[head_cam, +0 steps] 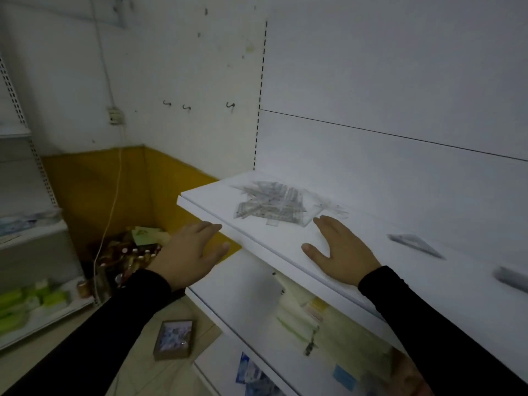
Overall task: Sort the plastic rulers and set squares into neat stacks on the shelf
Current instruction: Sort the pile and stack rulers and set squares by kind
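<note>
The right hand (341,250) lies flat on the shelf (257,238), fingers straight and together, thumb splayed, holding nothing; its fingertips point at the pile (271,205) and stop just short of its near edge. The left hand (190,250) hangs off the shelf's left front corner, fingers loosely extended and also holding nothing, its fingertips close to the shelf lip; whether they touch it I cannot tell. The pile is a jumble of clear rulers and set squares lying crossed over one another toward the back left of the shelf, a few transparent pieces spilling to its right. Further right on the same shelf lies a separate set square (415,245), well apart from the pile, and at the frame edge a blurred grey piece (513,277) too smeared to name. The step in hand looks like the first reach into the pile, so nothing appears sorted yet. To do it well, I would slide the top piece free with flat fingers rather than dig in, since clear plastic clings and skates on a smooth shelf; steady the heap with the left hand, and square each shape against the back wall (371,155), rulers in one stack, set squares in another, beside the loose one at the right.
</note>
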